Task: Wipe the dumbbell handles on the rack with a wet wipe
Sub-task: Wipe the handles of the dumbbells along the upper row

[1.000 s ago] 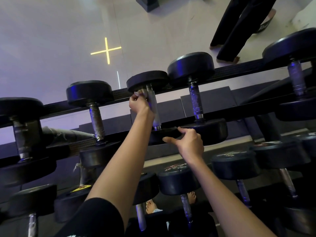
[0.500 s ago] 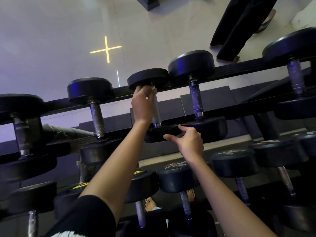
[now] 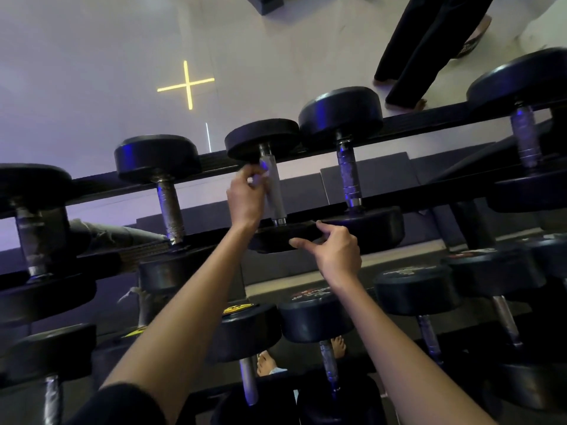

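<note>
A small black dumbbell lies on the top tier of the rack (image 3: pixel 429 121), its silver handle (image 3: pixel 275 194) pointing toward me. My left hand (image 3: pixel 247 196) is at the left side of that handle and pinches a pale wet wipe (image 3: pixel 260 174) against it. My right hand (image 3: pixel 336 250) holds the dumbbell's near black head (image 3: pixel 285 237), thumb and forefinger pinching its rim. The far head (image 3: pixel 262 139) rests on the back rail.
Other dumbbells flank it on the top tier: one to the left (image 3: pixel 168 204), a larger one to the right (image 3: pixel 349 176). A lower tier holds several more (image 3: pixel 316 317). A person in black trousers (image 3: pixel 423 47) stands beyond the rack. My bare feet (image 3: pixel 267 361) show below.
My left hand slid back down the handle's left side with the wipe after wrapping over its top half a second ago. My right hand stayed on the near head.
</note>
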